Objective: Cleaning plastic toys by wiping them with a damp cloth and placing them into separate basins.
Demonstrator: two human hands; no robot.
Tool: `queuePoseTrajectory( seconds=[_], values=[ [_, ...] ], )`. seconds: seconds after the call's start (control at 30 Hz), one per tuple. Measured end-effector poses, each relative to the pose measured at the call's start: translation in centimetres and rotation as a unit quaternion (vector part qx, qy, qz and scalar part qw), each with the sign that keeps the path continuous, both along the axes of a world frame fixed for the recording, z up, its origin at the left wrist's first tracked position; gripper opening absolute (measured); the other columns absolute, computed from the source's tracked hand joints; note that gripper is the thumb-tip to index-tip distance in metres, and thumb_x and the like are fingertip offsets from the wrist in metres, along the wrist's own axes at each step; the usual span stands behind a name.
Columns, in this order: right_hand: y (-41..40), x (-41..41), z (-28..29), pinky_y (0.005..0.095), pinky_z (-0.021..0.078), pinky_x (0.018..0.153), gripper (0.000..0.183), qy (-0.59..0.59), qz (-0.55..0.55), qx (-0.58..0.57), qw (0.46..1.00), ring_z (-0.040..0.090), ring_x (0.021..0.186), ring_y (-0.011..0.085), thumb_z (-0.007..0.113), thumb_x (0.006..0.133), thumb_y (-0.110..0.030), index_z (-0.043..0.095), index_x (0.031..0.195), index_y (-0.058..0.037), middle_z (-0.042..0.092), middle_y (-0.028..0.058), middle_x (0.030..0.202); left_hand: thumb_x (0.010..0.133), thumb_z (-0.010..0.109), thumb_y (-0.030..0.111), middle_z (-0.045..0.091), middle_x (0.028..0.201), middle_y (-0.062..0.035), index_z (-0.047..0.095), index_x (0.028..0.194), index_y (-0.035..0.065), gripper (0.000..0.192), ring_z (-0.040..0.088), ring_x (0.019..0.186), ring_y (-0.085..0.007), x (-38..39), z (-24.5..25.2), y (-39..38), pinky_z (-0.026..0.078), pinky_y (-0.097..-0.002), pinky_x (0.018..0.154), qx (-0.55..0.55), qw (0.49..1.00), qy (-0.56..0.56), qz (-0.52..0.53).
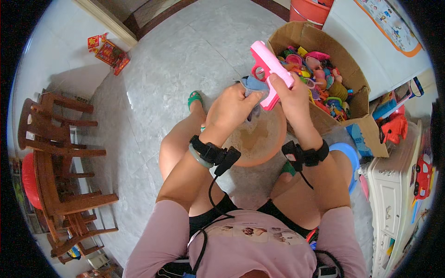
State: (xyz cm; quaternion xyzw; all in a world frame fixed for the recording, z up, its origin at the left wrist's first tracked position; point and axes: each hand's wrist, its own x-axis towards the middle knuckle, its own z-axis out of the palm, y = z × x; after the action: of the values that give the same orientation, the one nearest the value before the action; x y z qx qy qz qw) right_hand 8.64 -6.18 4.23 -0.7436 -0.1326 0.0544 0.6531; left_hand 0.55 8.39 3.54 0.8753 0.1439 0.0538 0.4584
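Observation:
My right hand point(293, 95) grips a pink toy pistol point(271, 66) by its rear, thumb along the side, with the muzzle up and to the left. Bunched in my left hand point(234, 106) is a wet-looking blue-grey cloth point(255, 85), held close against the pistol's trigger and grip area. Both hands are above an orange plastic basin point(257, 161) between my legs. Cloudy, foamy water point(250, 137) fills part of it. My left forearm hides the basin's left side.
A cardboard box point(359, 80) heaped with colourful toys point(323, 76) stands right of the basin. Behind it is a red bucket point(309, 14). A blue plastic basin point(351, 158) and a white cabinet point(386, 194) are at right. Wooden chairs point(62, 128) line the left.

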Motion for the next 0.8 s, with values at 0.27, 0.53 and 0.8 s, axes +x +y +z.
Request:
queuePoseTrajectory(
  seconds=[0.27, 0.53, 0.8],
  values=[
    [0.4, 1.2, -1.2, 0.0316, 0.0487, 0.064, 0.037, 0.053, -0.033, 0.041, 0.997, 0.063, 0.072, 0.0176, 0.068, 0.081, -0.029, 0.059, 0.102, 0.0005, 0.064, 0.0099, 0.080, 0.085, 0.058, 0.034, 0.060, 0.064, -0.0036, 0.065, 0.083, 0.0016, 0.033, 0.057, 0.059, -0.0116, 0.2, 2.9, 0.0, 0.048, -0.0308, 0.056, -0.199, 0.964, -0.168, 0.060],
    [0.9, 0.0, -1.2, 0.0301, 0.0486, 0.072, 0.033, -0.169, 0.078, -0.021, 0.982, 0.062, 0.079, 0.0161, 0.067, 0.080, -0.015, 0.053, 0.107, -0.0009, 0.063, 0.0116, 0.090, 0.090, 0.053, 0.022, 0.053, 0.113, -0.0147, 0.050, 0.112, 0.0002, 0.031, 0.050, 0.105, -0.0235, 1.0, -0.3, -0.8, 0.040, -0.0368, 0.091, 0.048, 0.950, -0.305, -0.041],
    [0.5, -1.6, 0.9, 0.0261, 0.0488, 0.069, 0.037, 0.018, 0.176, 0.074, 0.981, 0.060, 0.079, 0.0119, 0.066, 0.082, -0.017, 0.053, 0.113, -0.0005, 0.063, 0.0037, 0.094, 0.092, 0.051, 0.021, 0.061, 0.083, -0.0073, 0.058, 0.103, 0.0014, 0.024, 0.057, 0.075, -0.0178, 3.1, 0.6, 3.9, 0.047, -0.0331, 0.067, -0.096, 0.942, -0.246, 0.206]
  ],
)
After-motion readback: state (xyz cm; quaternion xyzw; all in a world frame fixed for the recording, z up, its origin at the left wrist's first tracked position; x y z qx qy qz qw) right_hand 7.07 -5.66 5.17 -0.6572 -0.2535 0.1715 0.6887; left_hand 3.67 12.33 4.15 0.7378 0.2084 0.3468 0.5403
